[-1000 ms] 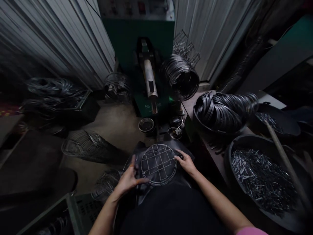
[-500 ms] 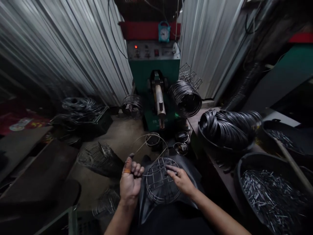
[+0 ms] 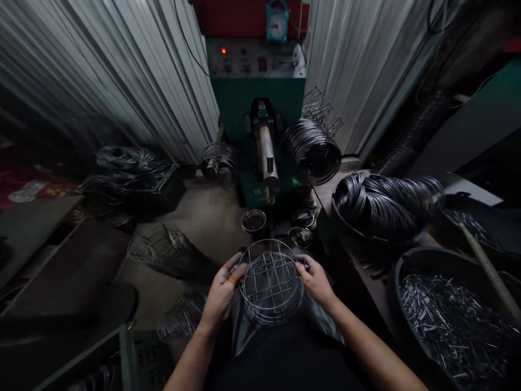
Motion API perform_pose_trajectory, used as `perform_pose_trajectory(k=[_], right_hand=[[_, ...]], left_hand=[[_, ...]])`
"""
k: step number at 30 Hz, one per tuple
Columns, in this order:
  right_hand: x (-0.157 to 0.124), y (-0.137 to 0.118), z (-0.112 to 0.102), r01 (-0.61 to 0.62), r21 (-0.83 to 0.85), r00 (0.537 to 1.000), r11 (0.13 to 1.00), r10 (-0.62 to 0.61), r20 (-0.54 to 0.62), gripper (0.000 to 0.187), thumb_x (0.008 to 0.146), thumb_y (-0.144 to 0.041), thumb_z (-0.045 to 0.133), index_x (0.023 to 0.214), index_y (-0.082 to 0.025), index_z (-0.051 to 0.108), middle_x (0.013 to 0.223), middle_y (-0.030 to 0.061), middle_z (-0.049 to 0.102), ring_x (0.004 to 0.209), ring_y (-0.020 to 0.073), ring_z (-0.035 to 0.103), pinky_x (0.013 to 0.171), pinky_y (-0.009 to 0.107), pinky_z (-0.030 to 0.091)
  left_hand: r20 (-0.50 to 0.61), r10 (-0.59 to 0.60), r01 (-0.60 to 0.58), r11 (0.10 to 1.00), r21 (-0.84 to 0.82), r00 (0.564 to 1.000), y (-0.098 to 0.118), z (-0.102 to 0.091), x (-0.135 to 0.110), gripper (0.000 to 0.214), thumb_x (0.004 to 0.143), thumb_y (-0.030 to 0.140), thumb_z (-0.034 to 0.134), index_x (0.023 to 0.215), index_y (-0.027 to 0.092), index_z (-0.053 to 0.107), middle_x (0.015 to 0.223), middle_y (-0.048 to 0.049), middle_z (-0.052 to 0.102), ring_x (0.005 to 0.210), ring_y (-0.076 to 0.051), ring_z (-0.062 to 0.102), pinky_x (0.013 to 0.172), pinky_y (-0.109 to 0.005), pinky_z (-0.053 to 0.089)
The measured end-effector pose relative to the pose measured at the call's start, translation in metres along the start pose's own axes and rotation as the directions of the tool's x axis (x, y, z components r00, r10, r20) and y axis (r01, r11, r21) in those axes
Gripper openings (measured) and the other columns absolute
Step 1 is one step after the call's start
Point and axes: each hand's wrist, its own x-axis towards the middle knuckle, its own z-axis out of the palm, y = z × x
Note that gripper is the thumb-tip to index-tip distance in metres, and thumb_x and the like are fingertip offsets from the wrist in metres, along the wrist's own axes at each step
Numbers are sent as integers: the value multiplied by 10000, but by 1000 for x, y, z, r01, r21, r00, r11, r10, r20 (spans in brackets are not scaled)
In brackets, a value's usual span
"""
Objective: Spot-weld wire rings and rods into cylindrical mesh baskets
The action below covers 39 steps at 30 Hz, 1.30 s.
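Left hand (image 3: 223, 288): one, bare, with an orange wrap on a digit; fingers and thumb pinching the left edge of a round wire grid.
Right hand (image 3: 317, 282): one, bare; thumb and fingers gripping the right edge of the same piece.
Round wire grid (image 3: 272, 282): one, crossed rods within a ring; held between the two hands over the lap, further wire rings showing beneath its near side; whether these touch it cannot be told.
Apron (image 3: 244, 336): black, glossy, spread under the grid.
Tins (image 3: 254, 221): three, round, on the floor beyond the hands.
Machine (image 3: 228, 103): green, with a pale cylindrical arm (image 3: 267, 149) pointing toward the person; red lamp (image 3: 223, 51) lit on its panel.
Alarm clock (image 3: 277, 23): turquoise, above the panel.
Ring coils: a large one (image 3: 307, 146) to the machine's right, a smaller one (image 3: 220, 162) to its left.
Black basin (image 3: 396, 288): at right, filled with short metal rods (image 3: 443, 320); wooden stick (image 3: 488, 269) slanting across it.
Wire ring bundle (image 3: 378, 203): dark, heaped in another vessel, behind that basin.
Ring stack (image 3: 163, 247): lying on the floor, left.
Crate (image 3: 169, 190): dark, topped with tangled wire rings.
Corrugated walls (image 3: 158, 70): flanking the machine.
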Motion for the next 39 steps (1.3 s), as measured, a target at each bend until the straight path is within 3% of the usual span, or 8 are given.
perform_pose_trajectory(k=[4, 7, 14, 20, 24, 31, 35, 39], right_hand=[[-3, 22, 5, 59, -181, 998, 982, -58, 14, 344, 797, -251, 454, 1092, -193, 622, 959, 68, 701, 851, 203, 656, 787, 310, 505], [-3, 33, 8, 88, -271, 996, 958, -83, 29, 371, 796, -224, 442, 1119, -195, 622, 1051, 85, 685, 950, 228, 645, 852, 341, 497], [-3, 38, 5, 87, -331, 995, 940, -65, 79, 361, 808, -202, 443, 1114, -225, 633, 1027, 68, 697, 936, 221, 651, 837, 336, 504], [-8, 41, 0, 4, -116, 996, 993, 7, 93, 342, 809, -280, 486, 1104, -200, 638, 1042, 62, 689, 955, 213, 636, 862, 333, 484], [-7, 44, -5, -139, 40, 981, 990, 132, 146, 366, 771, -346, 552, 1089, -192, 646, 1008, 42, 694, 956, 211, 626, 856, 332, 475], [-9, 50, -7, -171, 81, 976, 982, 158, 151, 393, 750, -380, 592, 1092, -198, 656, 1071, 50, 679, 1037, 236, 599, 938, 371, 421], [-8, 54, -6, -130, 19, 982, 991, 126, 141, 369, 763, -350, 581, 1094, -208, 662, 1065, 53, 688, 1015, 242, 616, 924, 376, 435], [-6, 54, -6, -103, -62, 983, 993, 111, 146, 366, 767, -317, 577, 1111, -219, 657, 1100, 57, 676, 1024, 252, 615, 933, 383, 427]], left_hand=[[25, 59, -64, 888, 456, 998, -29, -21, 16, 567, 646, 424, 675, 1122, 124, 603, 1144, -121, 643, 1082, -256, 574, 983, -374, 396], [47, 87, -97, 774, 626, 995, -43, -29, 21, 546, 685, 445, 616, 1140, 143, 605, 1212, -107, 610, 1150, -275, 536, 1029, -397, 355], [95, 69, -113, 778, 618, 993, -45, -29, 24, 551, 697, 465, 598, 1147, 148, 607, 1185, -86, 630, 1134, -262, 552, 1009, -380, 387], [149, 29, -125, 714, 689, 988, -49, -34, 15, 624, 736, 534, 530, 1238, 163, 535, 1258, -90, 578, 1222, -260, 469, 1038, -362, 338], [272, -49, -211, 506, 836, 961, -44, -37, 1, 808, 730, 611, 504, 1390, 187, 313, 1260, -112, 535, 1189, -280, 477, 988, -406, 366], [264, -61, -261, 44, 964, 963, -36, -22, -13, 1093, 614, 735, 531, 1438, 153, 111, 1214, -167, 489, 1090, -337, 484, 873, -452, 392], [259, -70, -262, -45, 964, 963, -38, -19, -11, 1069, 640, 747, 486, 1438, 152, 96, 1244, -187, 469, 1117, -351, 455, 866, -464, 375], [196, -68, -195, 20, 981, 978, -45, -19, -10, 1127, 602, 731, 548, 1437, 160, 52, 1326, -207, 392, 1192, -375, 394, 907, -499, 342]])
